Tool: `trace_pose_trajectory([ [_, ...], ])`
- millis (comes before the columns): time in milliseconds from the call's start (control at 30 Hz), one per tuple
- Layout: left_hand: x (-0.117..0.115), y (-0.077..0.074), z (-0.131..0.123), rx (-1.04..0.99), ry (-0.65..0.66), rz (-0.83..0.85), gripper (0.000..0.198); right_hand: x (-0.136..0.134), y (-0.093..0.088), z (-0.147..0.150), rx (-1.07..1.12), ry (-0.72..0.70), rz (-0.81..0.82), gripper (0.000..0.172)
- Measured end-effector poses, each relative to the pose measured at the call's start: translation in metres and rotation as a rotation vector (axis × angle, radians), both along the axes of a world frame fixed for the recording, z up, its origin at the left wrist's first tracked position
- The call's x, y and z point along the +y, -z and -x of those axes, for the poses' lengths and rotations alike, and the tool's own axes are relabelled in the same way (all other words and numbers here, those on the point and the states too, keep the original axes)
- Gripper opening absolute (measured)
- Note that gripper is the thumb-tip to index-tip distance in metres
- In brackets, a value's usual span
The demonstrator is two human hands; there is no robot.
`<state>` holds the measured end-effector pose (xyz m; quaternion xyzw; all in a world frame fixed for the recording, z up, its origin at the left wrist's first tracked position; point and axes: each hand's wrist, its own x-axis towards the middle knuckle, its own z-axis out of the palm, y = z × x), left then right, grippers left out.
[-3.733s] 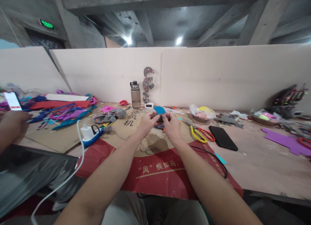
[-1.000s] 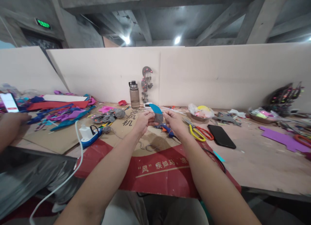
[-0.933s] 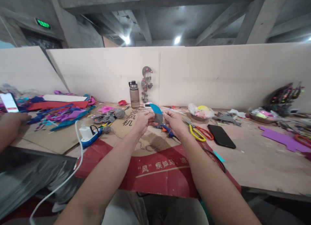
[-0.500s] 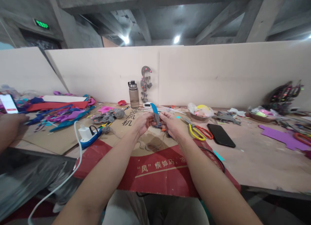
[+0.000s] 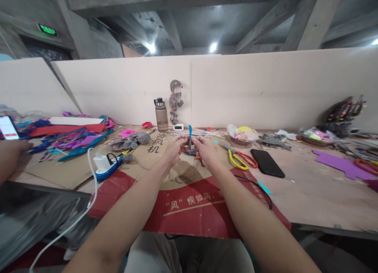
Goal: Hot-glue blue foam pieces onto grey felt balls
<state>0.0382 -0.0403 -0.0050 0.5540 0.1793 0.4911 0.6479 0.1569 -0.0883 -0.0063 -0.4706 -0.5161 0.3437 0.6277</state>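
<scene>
Between my two hands a small blue and grey felt-like piece (image 5: 190, 133) stands upright, seen nearly edge-on. My left hand (image 5: 176, 148) pinches it from the left, fingers closed. From the other side my right hand (image 5: 204, 150) grips it with thumb and fingertips. The lower part is partly hidden by the fingers. Below them, loose grey yarn (image 5: 185, 178) lies in curls on a red and brown cardboard sheet (image 5: 195, 222). To the right of my right hand rest scissors (image 5: 238, 162) with yellow and red handles.
A black phone (image 5: 267, 163) lies right of the scissors. Behind stand a bottle (image 5: 161, 117) and a white digital clock (image 5: 178, 127). At left are a power strip (image 5: 108, 170), felt scraps (image 5: 71, 129), a grey yarn ball (image 5: 144, 138) and another person's hand (image 5: 13, 155) by a lit phone.
The felt piece has turned from showing its broad blue and grey face to nearly edge-on. Both hands keep hold of it. The whole view has shifted slightly.
</scene>
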Motion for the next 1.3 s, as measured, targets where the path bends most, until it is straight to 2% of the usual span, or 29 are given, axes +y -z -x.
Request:
trace_pose_trajectory([
  [267,-0.011,-0.004,-0.004,0.113,-0.02,-0.095,0.029,-0.001,-0.002,0.002,0.086,0.007,-0.019,0.026],
  [567,-0.009,0.001,-0.008,0.067,-0.088,-0.052,0.02,-0.005,-0.004,0.0,-0.103,0.105,-0.063,0.02],
  [967,-0.014,-0.005,-0.004,0.026,-0.075,-0.014,0.024,-0.004,-0.002,-0.001,-0.099,0.1,-0.11,0.021],
  [1300,-0.01,-0.004,-0.002,-0.005,-0.156,-0.001,0.023,-0.007,-0.003,0.002,-0.189,0.122,-0.111,0.018],
])
